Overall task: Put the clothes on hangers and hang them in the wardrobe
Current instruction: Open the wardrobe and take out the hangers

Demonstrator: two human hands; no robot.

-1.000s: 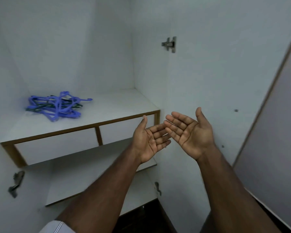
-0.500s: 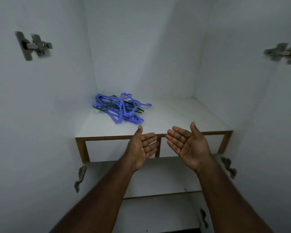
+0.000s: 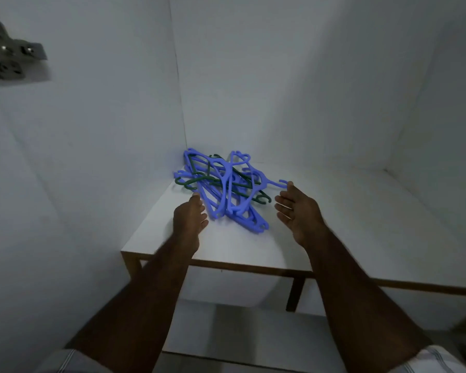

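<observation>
White shelf [image 3: 334, 227]: hangers [image 3: 223, 189] (blue, green) between left hand [image 3: 189, 219], right hand [image 3: 297, 211].

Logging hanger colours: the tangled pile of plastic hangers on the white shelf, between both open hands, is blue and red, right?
Not red: the head view shows the tangled pile of plastic hangers is blue and dark green, on the white shelf, between the open left hand and right hand.

My single head camera looks forward and down from close range into the wardrobe, its shelf [image 3: 334, 232] filling the near-centre view.
</observation>
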